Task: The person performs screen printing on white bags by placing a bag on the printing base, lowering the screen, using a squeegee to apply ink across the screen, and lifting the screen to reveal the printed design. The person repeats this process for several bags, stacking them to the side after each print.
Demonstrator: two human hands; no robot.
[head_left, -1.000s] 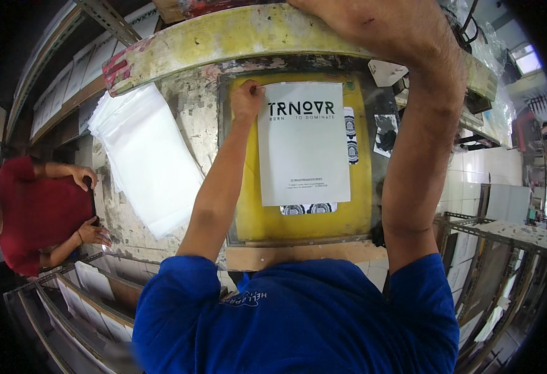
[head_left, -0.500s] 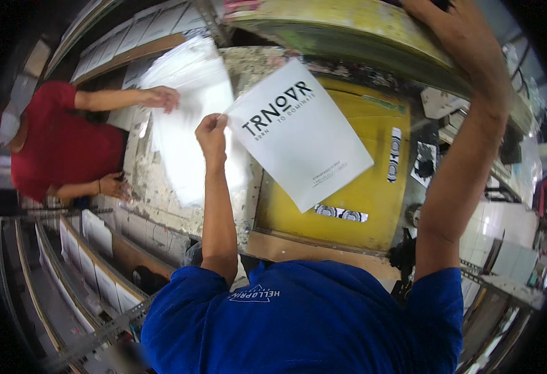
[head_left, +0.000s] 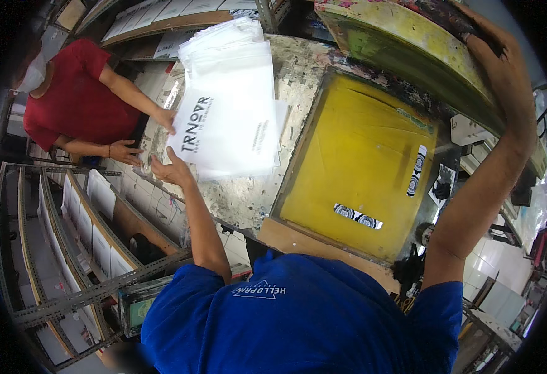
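My left hand [head_left: 175,171] is at the near left edge of a white printed sheet [head_left: 230,134] with black lettering. Its fingers are apart, with the fingertips by the sheet's edge. The sheet lies on top of a stack of white sheets [head_left: 223,47], possibly plastic bags. At the upper right, my right hand [head_left: 504,68] grips the edge of a raised screen-printing frame [head_left: 404,37], stained yellow and green. Below that frame lies a yellow printing bed [head_left: 348,156], with two black-and-white patterned strips [head_left: 417,170] on it.
A co-worker in a red shirt [head_left: 74,93] stands at the left, one hand [head_left: 164,119] at the sheet's edge. Metal racks [head_left: 67,249] holding boards with white sheets fill the lower left. A wooden strip [head_left: 323,249] borders the bed's near side.
The printed sheet has moved left from above the yellow bed onto the stack. My left hand has moved left and its pinch has opened. My right hand still holds the raised frame.
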